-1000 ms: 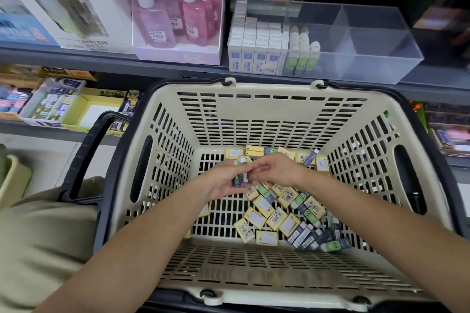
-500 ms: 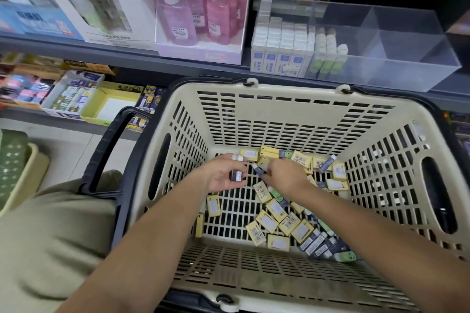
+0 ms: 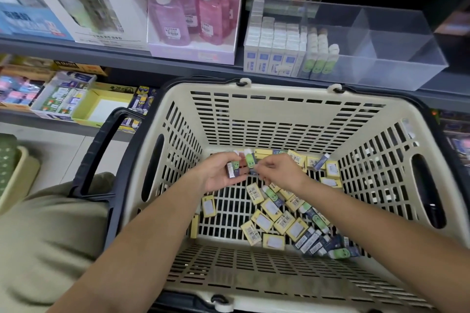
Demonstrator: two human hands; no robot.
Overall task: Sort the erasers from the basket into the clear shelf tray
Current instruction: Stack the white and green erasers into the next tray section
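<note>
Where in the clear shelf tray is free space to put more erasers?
In the clear plastic shelf tray, the floor is free between the standing green-faced erasers and the clear divider, and in the whole compartment right of it. The left end is crowded with white-and-blue boxed erasers.

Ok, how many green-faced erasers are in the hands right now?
2. One green-faced eraser is gripped in the left hand. A second eraser stands just beside it, pinched by the right hand. Others may be hidden in the palm.
</note>
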